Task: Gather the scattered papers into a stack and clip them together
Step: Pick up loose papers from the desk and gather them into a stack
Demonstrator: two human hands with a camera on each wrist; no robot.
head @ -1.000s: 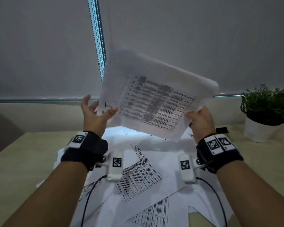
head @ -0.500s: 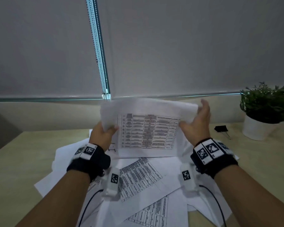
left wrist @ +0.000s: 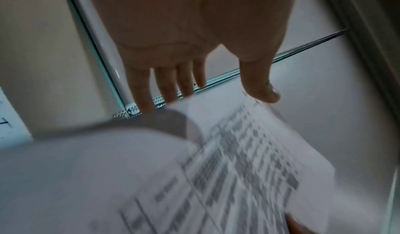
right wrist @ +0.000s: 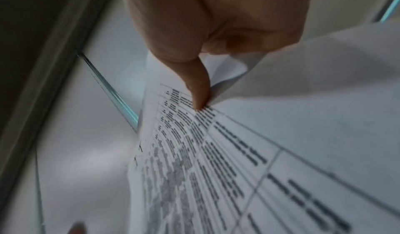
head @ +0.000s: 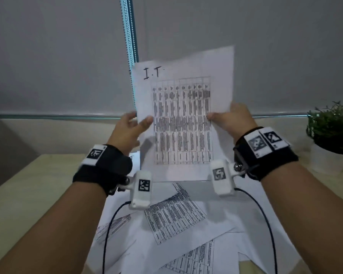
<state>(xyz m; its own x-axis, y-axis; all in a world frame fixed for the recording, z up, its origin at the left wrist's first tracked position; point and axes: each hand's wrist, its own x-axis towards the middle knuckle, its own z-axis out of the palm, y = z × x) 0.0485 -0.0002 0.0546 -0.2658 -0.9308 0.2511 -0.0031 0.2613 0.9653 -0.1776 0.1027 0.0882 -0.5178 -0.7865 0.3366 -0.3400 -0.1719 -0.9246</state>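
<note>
I hold a thin stack of printed papers (head: pixel 182 115) upright above the table, long side vertical, with "I.T" handwritten at its top left. My left hand (head: pixel 140 122) pinches the stack's left edge, thumb (left wrist: pixel 264 92) on the printed face and fingers behind. At the right edge my right hand (head: pixel 222 115) grips it, thumb (right wrist: pixel 199 97) pressed on the table print and fingers curled behind. Several more printed sheets (head: pixel 176 218) lie scattered and overlapping on the table below my wrists. No clip shows in any view.
A potted green plant (head: pixel 333 135) stands at the back right of the beige table (head: pixel 28 194). A grey roller blind with a bead chain (head: pixel 128 46) closes off the space behind the table. Cables (head: pixel 107 234) run from the wrist cameras over the loose sheets.
Half a second ago the stack was low near the table with its long side across. It is now turned upright and raised, both hands on its side edges.
</note>
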